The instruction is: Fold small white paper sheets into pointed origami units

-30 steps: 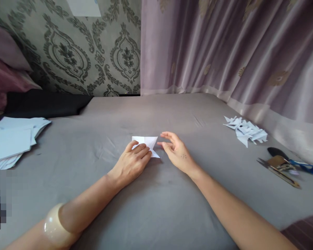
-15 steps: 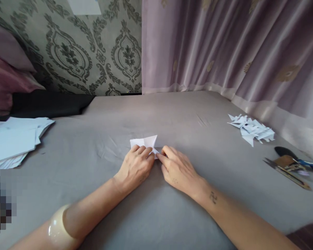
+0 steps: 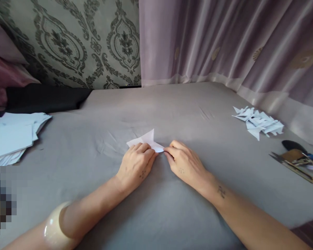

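A small folded white paper [image 3: 148, 137] with pointed corners lies on the grey cloth in front of me. My left hand [image 3: 138, 159] is closed over its near left part, the fingers curled on the paper and hiding some of it. At the paper's right tip, my right hand [image 3: 184, 160] pinches the point between thumb and forefinger. One corner sticks up and away from me, above the left fingers. A pale bangle [image 3: 57, 224] circles my left forearm.
A stack of white paper sheets [image 3: 10, 137] lies at the left, near a black cloth [image 3: 45, 99]. On the right is a pile of folded paper pieces [image 3: 261, 121]; nearer lie scissors [image 3: 294, 170] and other small tools. A curtain [image 3: 198, 41] and patterned wall [image 3: 94, 45] stand behind.
My right hand has moved slightly right, and the paper's right tip now shows stretched between my hands. The paper's upper corner has turned a little. The camera view has shifted slightly.
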### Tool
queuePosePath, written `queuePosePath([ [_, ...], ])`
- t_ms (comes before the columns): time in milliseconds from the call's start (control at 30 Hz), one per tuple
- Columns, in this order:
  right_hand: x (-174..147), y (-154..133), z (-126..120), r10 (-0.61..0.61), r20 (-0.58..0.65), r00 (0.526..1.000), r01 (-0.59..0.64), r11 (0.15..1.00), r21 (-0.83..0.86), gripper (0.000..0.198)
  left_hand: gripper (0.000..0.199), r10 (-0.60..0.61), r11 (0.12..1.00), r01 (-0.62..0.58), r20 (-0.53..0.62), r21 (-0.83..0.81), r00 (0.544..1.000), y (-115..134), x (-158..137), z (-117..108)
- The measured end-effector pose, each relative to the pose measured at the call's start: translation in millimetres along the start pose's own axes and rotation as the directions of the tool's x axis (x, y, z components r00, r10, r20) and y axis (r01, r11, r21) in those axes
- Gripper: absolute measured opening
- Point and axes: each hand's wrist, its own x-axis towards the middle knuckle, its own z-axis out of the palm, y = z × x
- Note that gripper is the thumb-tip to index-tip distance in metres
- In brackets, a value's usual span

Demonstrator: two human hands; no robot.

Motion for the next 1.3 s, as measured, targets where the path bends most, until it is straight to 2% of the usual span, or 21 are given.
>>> queuePosePath([
  [100, 2.0, 1.7, 2.5, 0.037, -0.015, 0.999, -0.036, 0.998, 0.044, 0.021, 0.032, -0.084, 0.995, 0.084, 0.01, -0.058, 0.996, -1.3, 3.0, -0.2],
  [200, 4.5, 2.6, 5.4, 0.081, -0.029, 0.996, -0.079, 0.996, 0.051, 0.019, 0.027, -0.145, 0.988, 0.146, 0.01, -0.05, 0.989, -1.2, 6.2, -0.6],
  [367, 8.2, 3.7, 8.8, 0.112, -0.057, 0.992, -0.109, 0.993, 0.054, 0.016, 0.023, -0.218, 0.973, 0.218, 0.009, -0.071, 0.976, -2.5, 10.6, 0.3],
  [567, 11.0, 5.0, 11.3, 0.135, -0.046, 0.99, -0.132, 0.989, 0.059, 0.015, 0.019, -0.302, 0.944, 0.309, 0.071, -0.12, 0.951, -3.9, 14.9, 1.1],
  [1033, 14.9, 2.8, 14.2, 0.137, -0.034, 0.99, -0.137, 0.991, 0.002, 0.012, 0.018, -0.363, 0.913, 0.385, 0.168, -0.131, 0.917, -2.6, 19.2, -0.6],
  [1167, 16.3, 6.3, 13.2, 0.185, -0.011, 0.983, -0.184, 0.981, 0.053, 0.008, 0.019, -0.361, 0.913, 0.387, 0.189, -0.13, 0.913, -3.1, 18.8, -0.6],
  [1300, 18.0, 16.7, 9.7, 0.244, 0.027, 0.969, -0.244, 0.95, 0.196, 0.005, 0.017, -0.351, 0.917, 0.376, 0.184, -0.129, 0.918, -3.8, 18.1, 0.3],
])
